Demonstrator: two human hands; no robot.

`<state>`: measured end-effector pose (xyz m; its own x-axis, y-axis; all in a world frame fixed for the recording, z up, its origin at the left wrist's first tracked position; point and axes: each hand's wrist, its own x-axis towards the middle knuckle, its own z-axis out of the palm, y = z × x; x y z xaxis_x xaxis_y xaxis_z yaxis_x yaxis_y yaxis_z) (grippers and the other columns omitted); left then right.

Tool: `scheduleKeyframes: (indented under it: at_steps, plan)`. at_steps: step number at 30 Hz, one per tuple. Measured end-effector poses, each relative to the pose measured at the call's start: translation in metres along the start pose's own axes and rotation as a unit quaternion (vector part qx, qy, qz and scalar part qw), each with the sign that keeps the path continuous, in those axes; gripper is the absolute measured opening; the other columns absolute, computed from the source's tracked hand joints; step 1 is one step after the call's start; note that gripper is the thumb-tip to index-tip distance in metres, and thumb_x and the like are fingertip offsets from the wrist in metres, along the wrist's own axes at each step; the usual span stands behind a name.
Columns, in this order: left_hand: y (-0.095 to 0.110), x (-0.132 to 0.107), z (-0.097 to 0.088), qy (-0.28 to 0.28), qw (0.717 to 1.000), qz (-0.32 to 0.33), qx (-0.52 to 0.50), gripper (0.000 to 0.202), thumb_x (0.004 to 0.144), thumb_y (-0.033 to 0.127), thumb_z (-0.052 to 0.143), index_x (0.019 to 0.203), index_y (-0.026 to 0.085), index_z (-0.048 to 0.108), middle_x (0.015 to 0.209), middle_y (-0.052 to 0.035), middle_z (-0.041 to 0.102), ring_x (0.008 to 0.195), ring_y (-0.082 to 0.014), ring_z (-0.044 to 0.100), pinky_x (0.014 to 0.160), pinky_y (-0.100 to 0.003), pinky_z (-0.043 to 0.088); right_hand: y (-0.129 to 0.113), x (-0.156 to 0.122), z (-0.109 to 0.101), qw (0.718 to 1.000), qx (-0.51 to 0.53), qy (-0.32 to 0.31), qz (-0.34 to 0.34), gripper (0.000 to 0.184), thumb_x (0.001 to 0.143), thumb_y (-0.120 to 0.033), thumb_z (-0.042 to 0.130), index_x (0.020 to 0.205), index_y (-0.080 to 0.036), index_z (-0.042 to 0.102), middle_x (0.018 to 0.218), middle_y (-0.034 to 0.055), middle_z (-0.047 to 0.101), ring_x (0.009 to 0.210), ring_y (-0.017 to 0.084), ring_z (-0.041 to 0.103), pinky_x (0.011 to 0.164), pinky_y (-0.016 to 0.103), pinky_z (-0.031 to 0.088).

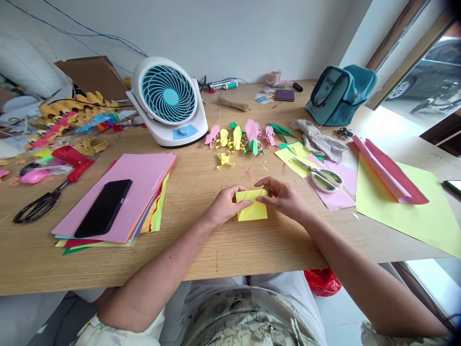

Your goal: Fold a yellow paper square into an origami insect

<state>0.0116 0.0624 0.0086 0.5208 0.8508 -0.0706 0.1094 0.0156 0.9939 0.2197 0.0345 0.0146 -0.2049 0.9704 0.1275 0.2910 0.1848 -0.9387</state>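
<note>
Wooden table by white wall: left hand, right hand hold yellow paper.

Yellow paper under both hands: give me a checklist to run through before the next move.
1. The yellow paper lies flat on the table: ok.
2. The left hand holds its left edge, thumb on top: ok.
3. The right hand holds its upper right edge: ok.
4. The scissors and the folded paper figures lie apart from the paper: ok.
5. Edges and creases lined up: cannot tell, the fingers cover the upper corners.
</note>
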Motion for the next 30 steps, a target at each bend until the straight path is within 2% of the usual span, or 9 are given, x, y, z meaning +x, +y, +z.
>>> scheduleKeyframes:
  at_steps: [4, 7, 11, 14, 19, 25, 30]
  plan:
    - [0.004, -0.002, 0.0, 0.02, 1.0, 0.001, 0.002, 0.037, 0.071, 0.033, 0.078, 0.098, 0.016, 0.06, 0.084, -0.0011, 0.067, 0.071, -0.0129, 0.063, 0.062, -0.022, 0.048, 0.003, 0.0, -0.002, 0.999, 0.017, -0.034, 0.029, 0.043, 0.084, -0.059, 0.064, 0.079, -0.017, 0.062, 0.066, -0.002, 0.049, 0.061, 0.012, 0.041, 0.055, 0.026, 0.029]
    - [0.01, -0.003, 0.001, 0.019, 0.999, -0.013, -0.039, 0.048, 0.068, 0.034, 0.082, 0.106, 0.016, 0.058, 0.085, -0.0011, 0.068, 0.072, -0.0135, 0.064, 0.063, -0.023, 0.049, 0.003, 0.0, -0.002, 0.997, 0.038, -0.044, 0.054, 0.048, 0.08, -0.063, 0.068, 0.067, -0.017, 0.057, 0.061, -0.0027, 0.047, 0.058, 0.011, 0.039, 0.053, 0.026, 0.027]
    - [0.014, -0.004, 0.0, -0.009, 0.991, -0.05, -0.128, 0.055, 0.063, 0.038, 0.087, 0.105, 0.014, 0.062, 0.09, -0.004, 0.072, 0.078, -0.0161, 0.067, 0.072, -0.027, 0.052, -0.003, -0.001, -0.002, 0.995, 0.077, -0.024, 0.067, 0.051, 0.075, -0.065, 0.071, 0.064, -0.017, 0.055, 0.06, -0.002, 0.05, 0.058, 0.011, 0.042, 0.054, 0.025, 0.029]
    - [0.013, -0.003, 0.0, -0.04, 0.99, -0.061, -0.116, 0.048, 0.063, 0.041, 0.087, 0.097, 0.01, 0.07, 0.093, -0.0084, 0.075, 0.086, -0.0195, 0.069, 0.08, -0.029, 0.051, -0.009, -0.003, -0.002, 0.995, 0.076, 0.003, 0.057, 0.054, 0.076, -0.068, 0.068, 0.062, -0.018, 0.051, 0.059, -0.0027, 0.046, 0.058, 0.01, 0.039, 0.054, 0.025, 0.028]
    - [0.009, -0.002, -0.001, -0.02, 0.997, -0.038, -0.068, 0.044, 0.065, 0.041, 0.086, 0.095, 0.012, 0.074, 0.094, -0.0088, 0.077, 0.087, -0.0217, 0.07, 0.081, -0.031, 0.051, -0.016, -0.004, -0.004, 0.999, 0.003, 0.004, 0.032, 0.057, 0.088, -0.07, 0.05, 0.063, -0.019, 0.044, 0.061, -0.0042, 0.034, 0.058, 0.01, 0.029, 0.054, 0.026, 0.023]
    - [0.002, 0.0, -0.003, 0.001, 0.999, -0.021, -0.028, 0.046, 0.067, 0.047, 0.083, 0.097, 0.012, 0.075, 0.096, -0.0091, 0.077, 0.085, -0.0217, 0.07, 0.076, -0.031, 0.053, -0.007, -0.001, 0.0, 0.999, -0.04, -0.014, -0.005, 0.055, 0.082, -0.068, 0.06, 0.062, -0.018, 0.049, 0.061, -0.0041, 0.037, 0.058, 0.01, 0.031, 0.054, 0.027, 0.023]
    - [-0.001, 0.002, -0.003, 0.019, 1.0, 0.005, 0.007, 0.044, 0.068, 0.047, 0.082, 0.095, 0.013, 0.074, 0.093, -0.0072, 0.076, 0.081, -0.0202, 0.069, 0.072, -0.029, 0.053, 0.002, -0.001, 0.003, 0.999, -0.041, -0.032, -0.004, 0.05, 0.08, -0.064, 0.066, 0.068, -0.017, 0.055, 0.058, -0.0054, 0.039, 0.056, 0.009, 0.032, 0.052, 0.026, 0.022]
